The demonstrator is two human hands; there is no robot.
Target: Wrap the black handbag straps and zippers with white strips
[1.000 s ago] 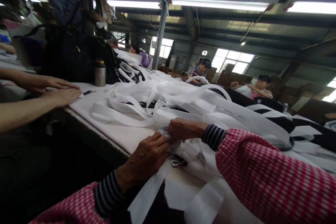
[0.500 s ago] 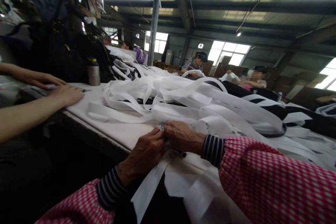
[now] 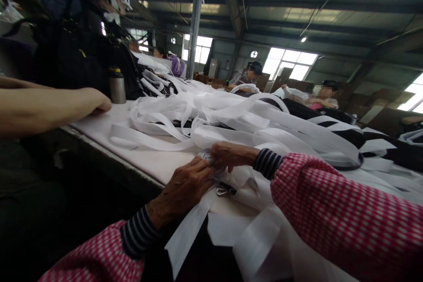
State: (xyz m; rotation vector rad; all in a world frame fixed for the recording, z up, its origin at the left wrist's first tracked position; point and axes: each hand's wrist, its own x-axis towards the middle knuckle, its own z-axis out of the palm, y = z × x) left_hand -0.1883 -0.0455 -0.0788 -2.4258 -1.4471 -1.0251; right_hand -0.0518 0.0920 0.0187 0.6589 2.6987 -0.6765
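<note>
My left hand (image 3: 188, 187) is closed at the table edge, its fingers pinching a white fabric strip (image 3: 190, 233) whose tail hangs down over the edge. My right hand (image 3: 231, 155) meets it fingertip to fingertip, closed on a bunched white piece (image 3: 207, 155) at the same spot. The fingers partly cover what they grip. Just below my right hand lies a small black thing with a silver wire loop (image 3: 224, 191), its kind unclear. A large tangle of white strips (image 3: 228, 114) spreads over the table beyond both hands.
A co-worker's forearms (image 3: 49, 108) reach in from the left over the pale tabletop (image 3: 152, 163). A metal bottle with a yellow-trimmed cap (image 3: 117, 86) stands beside black bags (image 3: 76, 61). Other people (image 3: 251, 72) sit farther back. Black fabric (image 3: 396, 154) lies at right.
My right hand has lifted slightly and shifted right, uncovering the silver loop below it. The co-worker's arms have moved up and farther over the table at left.
</note>
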